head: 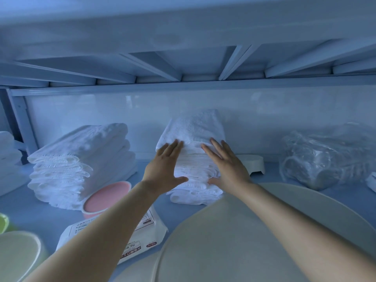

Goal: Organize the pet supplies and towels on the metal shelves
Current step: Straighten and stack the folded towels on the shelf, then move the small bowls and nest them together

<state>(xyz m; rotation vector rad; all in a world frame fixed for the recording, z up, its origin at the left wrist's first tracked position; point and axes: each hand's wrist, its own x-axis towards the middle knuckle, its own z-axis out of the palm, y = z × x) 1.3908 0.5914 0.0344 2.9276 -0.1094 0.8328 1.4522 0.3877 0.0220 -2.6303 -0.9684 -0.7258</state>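
Both hands up on the shelf from what I see; L hand is flat and wide, fingers straight and spread, laid against the front left of the centre towel stack; R hand is the same, fingers straight, on the front right of that stack, thumb low near the bottom folds; neither hand curls round anything. The centre towel stack is white, folded, and stands mid-shelf close to the back panel, top towel tilted up toward the rear. A second towel stack sits well to the left, apart from the first; more white towels at the far left edge, past the upright. A pink-lidded tub lies just in front of the second stack, partly under my L forearm; a wipes pack is nearer me, also under that arm. A small white bowl sits just right of the centre stack; a plastic-wrapped bundle further right, contents unclear. A big cream round tub fills the foreground under my R arm; a cream bowl at btm left.
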